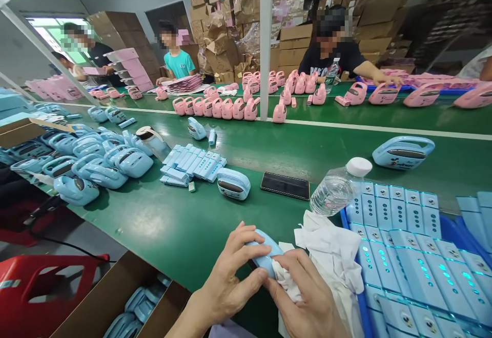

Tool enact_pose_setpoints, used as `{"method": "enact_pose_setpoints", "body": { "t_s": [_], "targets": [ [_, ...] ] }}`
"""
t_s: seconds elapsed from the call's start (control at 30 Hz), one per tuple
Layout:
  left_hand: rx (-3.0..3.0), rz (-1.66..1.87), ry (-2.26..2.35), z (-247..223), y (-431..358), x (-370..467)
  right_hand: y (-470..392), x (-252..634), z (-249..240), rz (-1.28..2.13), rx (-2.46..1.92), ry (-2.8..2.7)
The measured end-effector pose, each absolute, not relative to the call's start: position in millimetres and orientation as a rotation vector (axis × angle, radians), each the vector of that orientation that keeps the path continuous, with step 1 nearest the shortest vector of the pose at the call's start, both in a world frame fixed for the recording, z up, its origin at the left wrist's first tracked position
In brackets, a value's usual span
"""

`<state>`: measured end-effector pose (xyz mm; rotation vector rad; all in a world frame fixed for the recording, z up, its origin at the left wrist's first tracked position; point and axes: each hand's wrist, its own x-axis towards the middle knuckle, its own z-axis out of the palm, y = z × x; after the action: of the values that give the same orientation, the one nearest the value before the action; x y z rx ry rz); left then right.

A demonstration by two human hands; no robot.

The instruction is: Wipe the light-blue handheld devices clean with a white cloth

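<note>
My left hand [234,269] grips a light blue plastic housing [271,243] between thumb and fingers, low in the middle of the head view. My right hand [307,289] pinches a white cloth [286,279] and presses it against the right end of that housing. Fingers hide much of the piece. A larger crumpled white cloth [326,246] lies just right of my hands. Beyond them, a finished-looking blue handled housing [233,184] rests on the green table, left of a black phone [285,185].
A blue tray [361,307] of blue panels stands at right, behind it a clear bottle [332,192]. Blue strips [192,161] and piled handled housings [100,159] lie left. An open carton [103,292] stands below the table edge. Several people work across the table among pink housings [215,107].
</note>
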<state>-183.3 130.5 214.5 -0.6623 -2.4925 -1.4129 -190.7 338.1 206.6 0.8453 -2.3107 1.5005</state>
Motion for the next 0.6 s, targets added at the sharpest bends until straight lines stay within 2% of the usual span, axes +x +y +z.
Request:
{"method": "enact_pose_setpoints", "body": {
  "t_s": [0.33,0.6],
  "targets": [
    [-0.763,-1.335,-2.516,226,120,-196,337,-199,206,1.531,0.974,-2.294],
    [-0.615,-1.545,-2.504,223,112,-200,338,-198,208,1.601,0.87,-2.348]
  ]
}}
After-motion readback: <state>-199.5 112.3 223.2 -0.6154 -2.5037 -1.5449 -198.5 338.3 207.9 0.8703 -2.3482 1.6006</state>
